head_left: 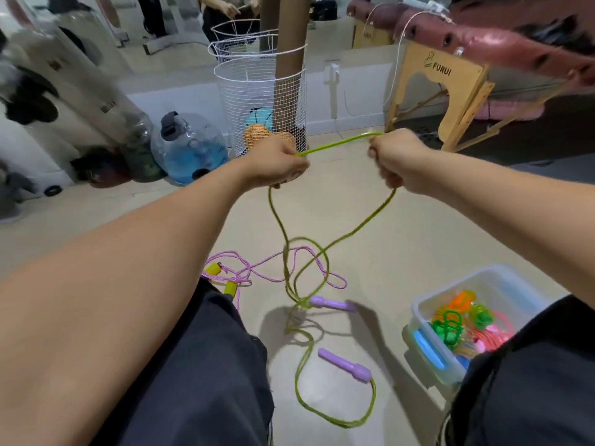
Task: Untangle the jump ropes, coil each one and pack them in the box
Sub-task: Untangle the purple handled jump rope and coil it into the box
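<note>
Coiling is the step you look to be on: your left hand [279, 162] and right hand [396, 159] are both raised in front of you, each fist closed around the green rope [360, 226], with a short taut stretch of it running between them. Below your hands two strands hang down, cross each other and trail onto the floor [402, 239], where the rope's two purple handles [346, 365] lie between your knees. Under your left hand the green strands pass over the pink rope [257, 268], which lies loose on the floor with its yellow handles [222, 278] beside your left leg; whether the two are knotted together or just overlapping is hard to tell. The box [450, 317] sits low beside your right knee, holding colourful ropes. Next, you'd probably want to lift the green rope free of the pink one, then gather the hanging length into even loops in one hand
</note>
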